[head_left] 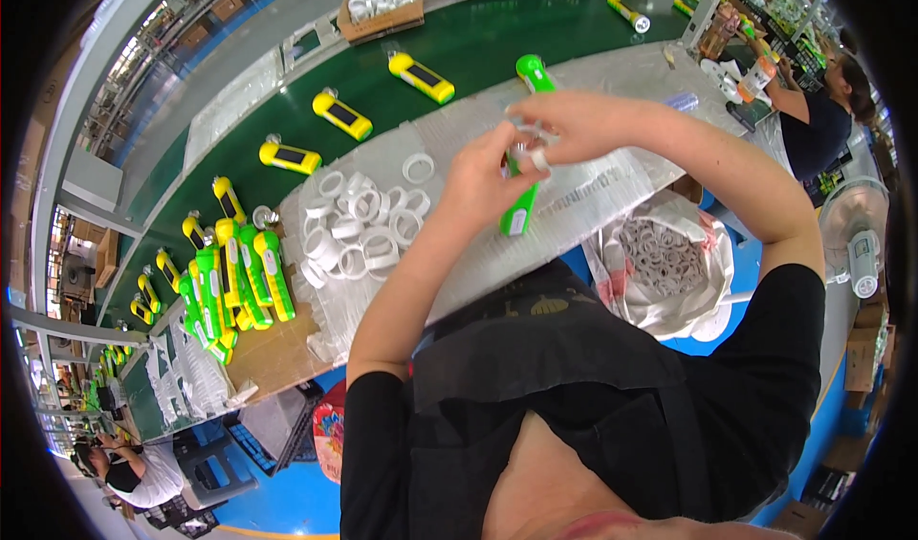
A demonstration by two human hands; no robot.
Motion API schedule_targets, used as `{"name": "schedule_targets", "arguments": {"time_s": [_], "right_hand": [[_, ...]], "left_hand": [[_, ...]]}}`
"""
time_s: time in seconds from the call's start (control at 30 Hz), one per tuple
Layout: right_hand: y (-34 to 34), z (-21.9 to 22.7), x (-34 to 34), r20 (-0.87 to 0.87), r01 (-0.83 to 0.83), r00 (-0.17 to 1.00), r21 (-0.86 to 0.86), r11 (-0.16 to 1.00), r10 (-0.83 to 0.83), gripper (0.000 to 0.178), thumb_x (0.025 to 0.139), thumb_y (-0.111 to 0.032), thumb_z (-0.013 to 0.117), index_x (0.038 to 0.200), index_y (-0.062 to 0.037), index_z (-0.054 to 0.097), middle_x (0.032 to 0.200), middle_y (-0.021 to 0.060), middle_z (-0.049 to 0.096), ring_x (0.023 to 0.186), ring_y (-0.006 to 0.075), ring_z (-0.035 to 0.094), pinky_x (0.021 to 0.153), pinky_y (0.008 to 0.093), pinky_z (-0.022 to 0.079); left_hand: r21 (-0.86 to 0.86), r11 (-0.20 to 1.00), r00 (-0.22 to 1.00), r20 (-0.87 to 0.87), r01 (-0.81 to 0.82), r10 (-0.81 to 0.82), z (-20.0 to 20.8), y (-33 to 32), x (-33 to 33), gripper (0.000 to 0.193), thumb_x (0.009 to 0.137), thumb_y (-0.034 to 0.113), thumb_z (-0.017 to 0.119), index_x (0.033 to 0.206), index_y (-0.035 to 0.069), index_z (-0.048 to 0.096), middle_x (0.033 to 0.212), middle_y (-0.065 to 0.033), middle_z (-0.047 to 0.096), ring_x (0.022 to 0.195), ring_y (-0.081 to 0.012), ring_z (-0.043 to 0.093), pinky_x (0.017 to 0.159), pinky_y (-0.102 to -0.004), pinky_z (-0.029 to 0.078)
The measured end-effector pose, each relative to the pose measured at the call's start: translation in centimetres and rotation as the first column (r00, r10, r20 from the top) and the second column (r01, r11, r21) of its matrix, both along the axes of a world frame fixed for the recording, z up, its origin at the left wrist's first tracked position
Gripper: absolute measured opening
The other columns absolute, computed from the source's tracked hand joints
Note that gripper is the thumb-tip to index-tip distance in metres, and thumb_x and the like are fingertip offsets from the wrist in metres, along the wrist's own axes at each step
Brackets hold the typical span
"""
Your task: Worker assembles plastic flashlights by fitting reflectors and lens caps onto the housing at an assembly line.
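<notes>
A green flashlight [517,217] slants between my hands, over the near part of the bench. My left hand [483,178] is closed around its upper part. Bent over the flashlight's head end, my right hand [574,131] has its fingers closed about a small white ring [538,160]; the fingers partly hide both. Just beyond my hands another green flashlight [532,71] lies at the belt's edge. To the left of my left hand is a heap of white rings [363,220], with a single ring [418,167] lying apart.
Yellow flashlights [341,116] lie spaced along the green belt [497,19]. Green and yellow flashlights [234,277] are piled at left. A sack of white rings [660,258] stands below the bench edge; a carton [382,16] sits beyond the belt. Another person [822,119] works at far right.
</notes>
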State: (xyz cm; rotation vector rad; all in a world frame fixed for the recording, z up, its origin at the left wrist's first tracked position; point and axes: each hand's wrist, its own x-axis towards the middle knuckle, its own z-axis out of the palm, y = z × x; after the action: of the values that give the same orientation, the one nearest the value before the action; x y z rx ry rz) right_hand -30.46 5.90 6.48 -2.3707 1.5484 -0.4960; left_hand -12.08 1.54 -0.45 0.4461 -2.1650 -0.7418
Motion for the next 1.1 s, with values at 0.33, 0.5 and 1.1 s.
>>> {"name": "schedule_targets", "arguments": {"time_s": [0.33,0.5,1.1], "right_hand": [[0.4,1.7,1.8,-0.492,0.450,0.823,0.256,0.855,-0.285,0.039,0.076,-0.037,0.068,0.087,0.0000,0.060,0.089,0.0169,0.064,0.082,0.0344,0.063,0.070,0.0418,0.049],[0.0,1.5,2.0,-0.242,0.162,0.964,0.211,0.964,-0.109,0.057,0.075,-0.053,0.066,0.092,0.0016,0.062,0.084,0.0176,0.064,0.077,0.0333,0.062,0.065,0.0440,0.047],[5.3,-12.2,5.8,0.631,0.270,0.709,0.170,0.948,-0.315,0.067,0.072,-0.032,0.080,0.125,-0.0037,0.052,0.108,0.0111,0.064,0.093,0.0179,0.062,0.079,0.0328,0.051]], "left_hand": [[-0.128,0.991,1.000,-0.002,-0.031,0.031,-0.5,0.9,-0.2,0.040,0.068,0.017,0.084,0.097,0.007,0.058,0.082,-0.0079,0.064,0.070,-0.0221,0.061,0.062,-0.0328,0.049],[-0.047,0.998,0.999,-0.029,-0.032,0.030,-0.6,0.6,0.3,0.042,0.066,0.018,0.085,0.091,0.006,0.055,0.081,-0.0075,0.064,0.069,-0.0214,0.060,0.062,-0.0320,0.049],[0.326,0.944,0.977,-0.213,0.041,0.031,-2.1,0.9,2.2,0.043,0.071,0.016,0.083,0.101,0.004,0.055,0.097,-0.0079,0.065,0.086,-0.0168,0.065,0.076,-0.0301,0.052]]}}
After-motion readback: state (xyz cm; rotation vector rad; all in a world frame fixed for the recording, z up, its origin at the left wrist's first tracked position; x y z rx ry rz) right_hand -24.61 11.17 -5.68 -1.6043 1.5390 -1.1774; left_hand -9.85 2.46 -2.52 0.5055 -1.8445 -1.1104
